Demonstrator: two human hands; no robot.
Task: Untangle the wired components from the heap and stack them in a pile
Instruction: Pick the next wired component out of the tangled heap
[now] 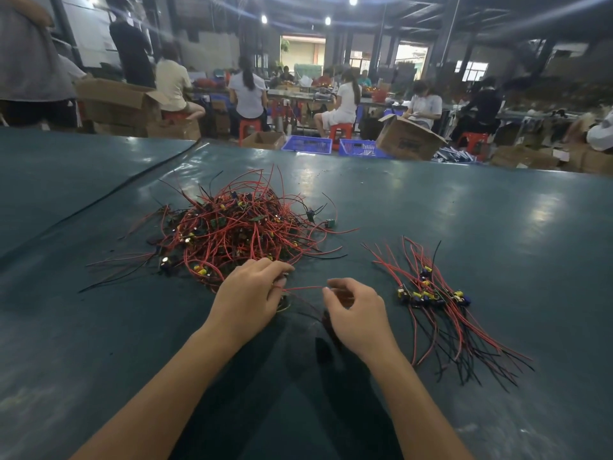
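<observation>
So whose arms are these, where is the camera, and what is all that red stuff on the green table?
No machine here: these are a person's two bare arms, filmed by one wide-angle camera worn on their head, looking forward and down. On the dark green table lies a tangled heap of red and black wires with small circuit parts. To its right sits a neater pile of the same parts, already pulled free, wires lying roughly side by side. The left hand and the right hand each pinch one thin red wire stretched between them, just in front of the heap.
</observation>
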